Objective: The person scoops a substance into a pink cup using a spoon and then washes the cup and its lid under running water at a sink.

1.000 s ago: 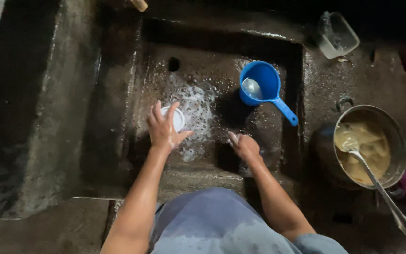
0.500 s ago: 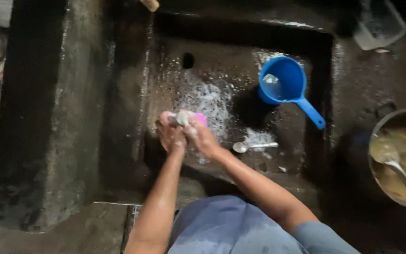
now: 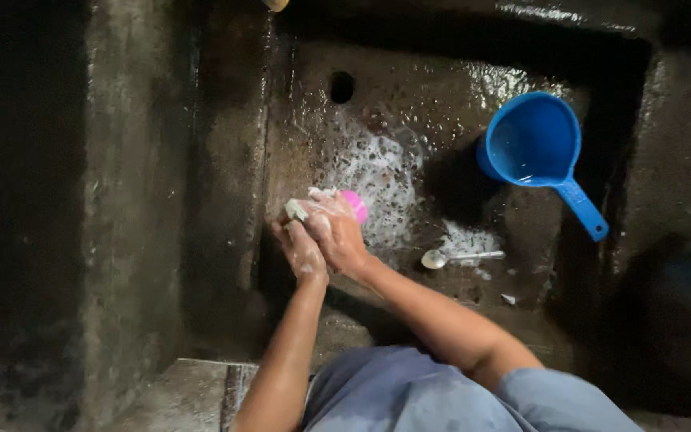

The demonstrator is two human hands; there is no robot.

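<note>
Both hands, the left hand (image 3: 301, 248) and right hand (image 3: 337, 236), are clenched together around a soapy pink sponge (image 3: 353, 205) over the wet sink (image 3: 409, 104), washing seemingly midway, while the spoon (image 3: 457, 258) at four o'clock and blue dipper (image 3: 533, 144) at two o'clock lie unrinsed.

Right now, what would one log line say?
left hand: sponge | right hand: pink cup | spoon, blue dipper in sink
</note>
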